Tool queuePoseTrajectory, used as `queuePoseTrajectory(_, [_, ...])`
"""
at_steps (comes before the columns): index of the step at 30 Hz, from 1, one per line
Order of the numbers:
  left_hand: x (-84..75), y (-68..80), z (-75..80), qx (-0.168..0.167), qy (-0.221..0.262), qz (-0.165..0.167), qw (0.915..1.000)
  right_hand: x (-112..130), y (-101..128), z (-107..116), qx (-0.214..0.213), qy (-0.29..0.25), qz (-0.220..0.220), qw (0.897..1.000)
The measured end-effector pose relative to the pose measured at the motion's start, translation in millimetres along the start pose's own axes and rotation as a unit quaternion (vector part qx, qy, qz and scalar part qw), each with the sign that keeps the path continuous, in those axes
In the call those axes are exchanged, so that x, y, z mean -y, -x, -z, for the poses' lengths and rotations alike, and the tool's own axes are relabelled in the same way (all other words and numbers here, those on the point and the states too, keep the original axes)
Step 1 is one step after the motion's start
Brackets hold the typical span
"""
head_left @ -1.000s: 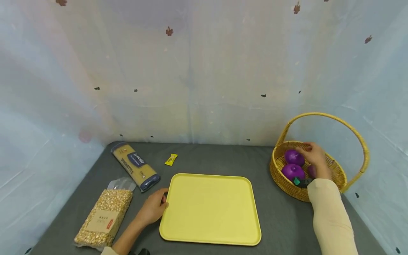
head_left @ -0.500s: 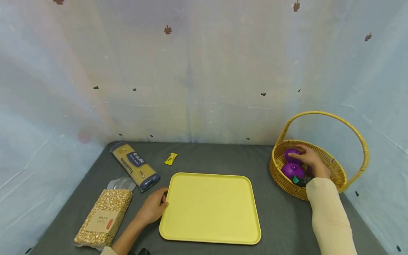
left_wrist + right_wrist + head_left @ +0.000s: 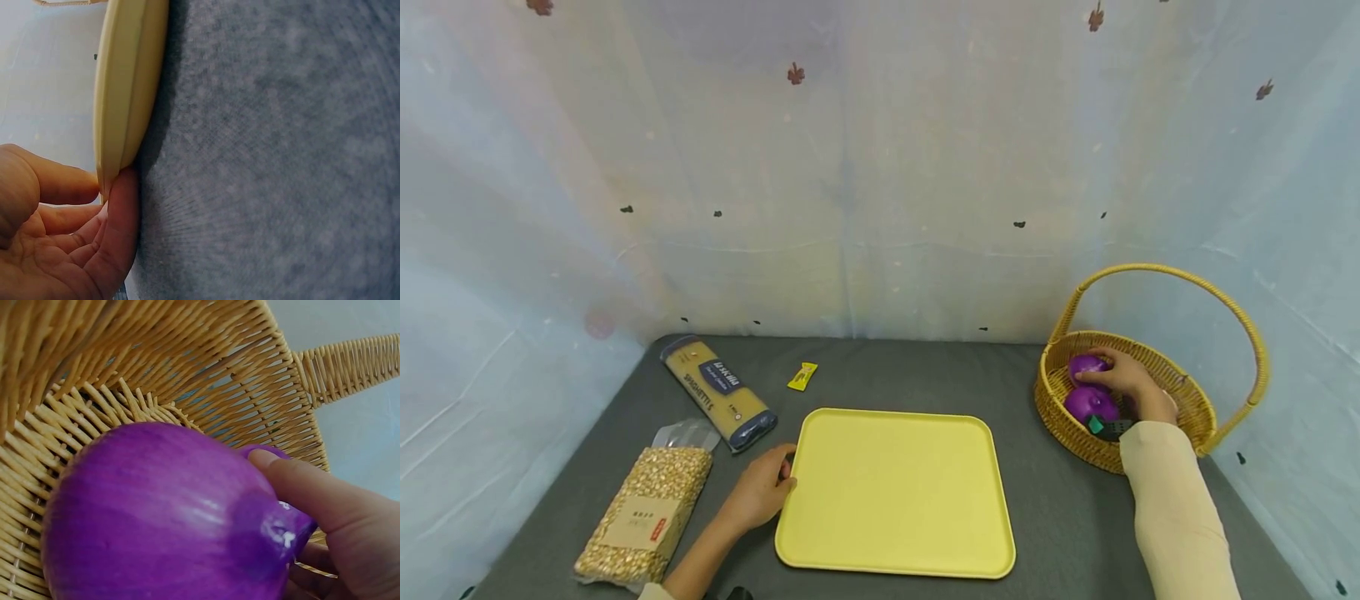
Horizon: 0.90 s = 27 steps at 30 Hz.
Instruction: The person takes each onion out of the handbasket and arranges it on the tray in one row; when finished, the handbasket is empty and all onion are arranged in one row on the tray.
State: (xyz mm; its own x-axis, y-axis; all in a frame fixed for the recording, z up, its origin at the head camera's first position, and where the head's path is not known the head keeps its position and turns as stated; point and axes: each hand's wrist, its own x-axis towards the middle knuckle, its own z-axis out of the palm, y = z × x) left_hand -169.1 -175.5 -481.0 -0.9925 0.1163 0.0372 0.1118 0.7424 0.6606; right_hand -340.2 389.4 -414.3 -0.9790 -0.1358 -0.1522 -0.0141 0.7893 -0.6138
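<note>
My left hand pinches the left edge of a yellow tray lying on the dark cloth. In the left wrist view, thumb and fingers meet on the tray's rim. On the right, my right hand reaches into a wicker basket and grips the rear purple onion, thumb on its near side. A second purple onion sits in front; it looms large in the right wrist view, where most of the gripped onion is hidden. Another purple thing lies partly under the hand.
At the left lie a spaghetti pack and a vacuum bag of corn kernels. A small yellow packet rests behind the tray. The basket's tall handle arches above the right hand. A pale curtain hangs behind the table.
My right hand has shifted left and down onto the rear onion, with its fingers lowering around it. The left hand and the tray have stayed in place.
</note>
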Motion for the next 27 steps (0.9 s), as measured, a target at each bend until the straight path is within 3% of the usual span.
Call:
queuePoseTrajectory(4, [0.6, 0.4, -0.9, 0.005, 0.002, 0.002, 1.0000, 0.0, 2.1, -0.9, -0.005, 0.011, -0.002, 1.000])
queuePoseTrajectory(12, [2.4, 3.6, -1.9, -0.009, 0.002, -0.005, 0.9999, 8.1, 3.3, 1.7, -0.014, -0.027, -0.006, 1.000])
queuePoseTrajectory(21, [2.3, 3.3, -1.2, -0.009, 0.000, -0.010, 0.9999, 22.5, 7.7, 15.5, -0.015, 0.010, 0.008, 1.000])
queuePoseTrajectory(27, [2.5, 0.9, -0.1, -0.014, -0.004, -0.015, 0.9998, 33.9, 11.9, 26.2, -0.019, 0.004, 0.016, 1.000])
